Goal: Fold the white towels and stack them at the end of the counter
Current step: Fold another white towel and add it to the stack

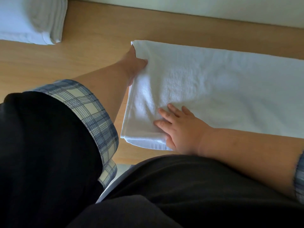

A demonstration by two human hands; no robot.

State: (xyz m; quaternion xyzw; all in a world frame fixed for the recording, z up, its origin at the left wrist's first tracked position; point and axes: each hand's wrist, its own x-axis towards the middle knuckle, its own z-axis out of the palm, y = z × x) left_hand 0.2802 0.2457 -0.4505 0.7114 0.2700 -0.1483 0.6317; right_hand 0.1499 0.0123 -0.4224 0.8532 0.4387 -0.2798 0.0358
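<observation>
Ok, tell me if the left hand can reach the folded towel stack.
Probably yes: only counter lies between the left hand and the folded towel stack, though it grips the long towel.

Dim, soft daylight; dark clothing underexposed below, mild blur and wide-angle bending toward edges.

A long white towel (pixel 213 89) lies folded across the wooden counter (pixel 92 40). The left hand (pixel 134 65) grips its far left corner — thumb on top, fingers hidden beneath — while the right hand (pixel 181 130) rests flat on the near left end, fingers spread. A stack of folded towels (pixel 29 18) sits well apart at the far left
</observation>
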